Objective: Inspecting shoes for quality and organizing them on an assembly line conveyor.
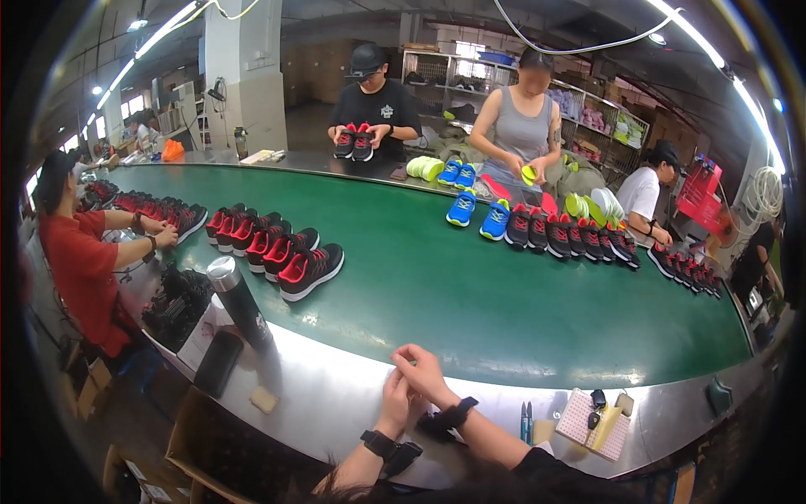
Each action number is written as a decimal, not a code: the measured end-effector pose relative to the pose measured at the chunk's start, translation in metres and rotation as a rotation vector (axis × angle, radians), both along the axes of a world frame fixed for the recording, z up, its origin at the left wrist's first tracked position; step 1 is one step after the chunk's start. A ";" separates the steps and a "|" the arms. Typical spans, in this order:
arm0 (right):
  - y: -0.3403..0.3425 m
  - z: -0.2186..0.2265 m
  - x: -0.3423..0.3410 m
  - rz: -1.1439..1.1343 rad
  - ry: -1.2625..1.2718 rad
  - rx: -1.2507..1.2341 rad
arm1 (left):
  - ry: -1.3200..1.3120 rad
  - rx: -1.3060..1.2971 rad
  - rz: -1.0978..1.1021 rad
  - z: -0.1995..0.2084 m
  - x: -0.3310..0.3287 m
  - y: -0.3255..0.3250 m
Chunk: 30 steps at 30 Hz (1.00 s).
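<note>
My left hand [395, 405] and my right hand [422, 374] meet over the metal ledge [336, 370] at the near side of the green belt. The right one is above and slightly to the right, its fingers bent into a pinch. Closed fingers of the left touch it from below. Whatever lies between them is too small or hidden to make out. Dark bands circle both wrists. Beyond to the left, black shoes with red linings [312, 270] stand in a double row on the green belt [403, 294].
A black bottle [241, 302] and a dark case [218, 363] stand left on the ledge, near a tan block [264, 400]. Right are snips [526, 422] and a pink pad [579, 417] with keys. Blue shoes [495, 220] sit across the belt, where several co-workers handle shoes.
</note>
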State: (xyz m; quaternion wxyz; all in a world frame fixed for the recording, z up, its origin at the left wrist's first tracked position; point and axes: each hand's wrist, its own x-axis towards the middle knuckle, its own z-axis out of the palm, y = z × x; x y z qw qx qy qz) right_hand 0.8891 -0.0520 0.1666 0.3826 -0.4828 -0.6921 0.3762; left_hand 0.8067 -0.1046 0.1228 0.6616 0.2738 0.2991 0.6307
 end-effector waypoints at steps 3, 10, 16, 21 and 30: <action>0.032 -0.031 -0.005 0.024 0.427 -0.286 | 0.016 0.003 0.027 -0.009 0.001 0.007; 0.059 -0.049 0.010 0.022 0.654 -0.550 | 0.124 -0.094 -0.014 0.013 0.002 0.005; 0.058 -0.040 0.018 0.078 0.809 -0.591 | 0.445 -0.065 -0.009 0.042 0.003 0.065; 0.068 -0.050 0.016 -0.125 0.934 -0.614 | 0.456 0.096 0.038 -0.005 0.008 0.107; 0.066 -0.042 0.020 -0.033 0.892 -0.607 | 0.378 0.046 0.123 0.004 0.012 0.098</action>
